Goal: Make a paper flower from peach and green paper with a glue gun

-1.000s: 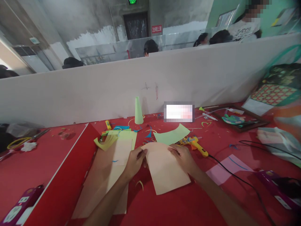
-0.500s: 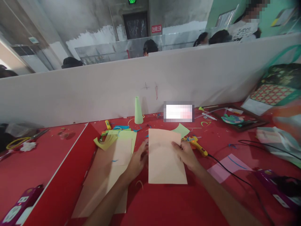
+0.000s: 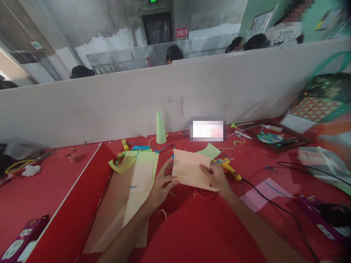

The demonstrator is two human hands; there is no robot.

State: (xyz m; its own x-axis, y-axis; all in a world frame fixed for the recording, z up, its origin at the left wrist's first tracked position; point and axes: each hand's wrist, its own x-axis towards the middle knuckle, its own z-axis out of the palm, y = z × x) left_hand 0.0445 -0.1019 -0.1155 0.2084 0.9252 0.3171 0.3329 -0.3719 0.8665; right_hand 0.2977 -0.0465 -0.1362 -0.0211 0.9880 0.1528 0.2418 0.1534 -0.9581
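Observation:
A pale peach sheet of paper (image 3: 190, 168) is up off the red table, tilted so that it looks shorter, its lower edge slightly curved. My right hand (image 3: 216, 178) grips its right side, thumb on the near face and the other fingers behind. At the lower left corner, the fingers and thumb of my left hand (image 3: 162, 182) close on the paper's edge. Just behind the sheet lies a light green paper piece (image 3: 210, 150). A yellow glue gun (image 3: 231, 171) rests right beside my right hand. Farther back stands a light green paper cone (image 3: 161, 129).
Left of my left arm lie large paper sheets (image 3: 109, 215) with a curled yellow strip (image 3: 123, 167). A red divider (image 3: 74, 197) runs along the left. At right are pink paper (image 3: 267, 195), a black cord (image 3: 274, 204) and a purple power strip (image 3: 315, 215). A white partition (image 3: 123, 106) stands behind.
The peach sheet has tipped, its near edge rising, so its face looks much shorter. My left hand's fingers have come onto its lower left corner; my right hand keeps its hold.

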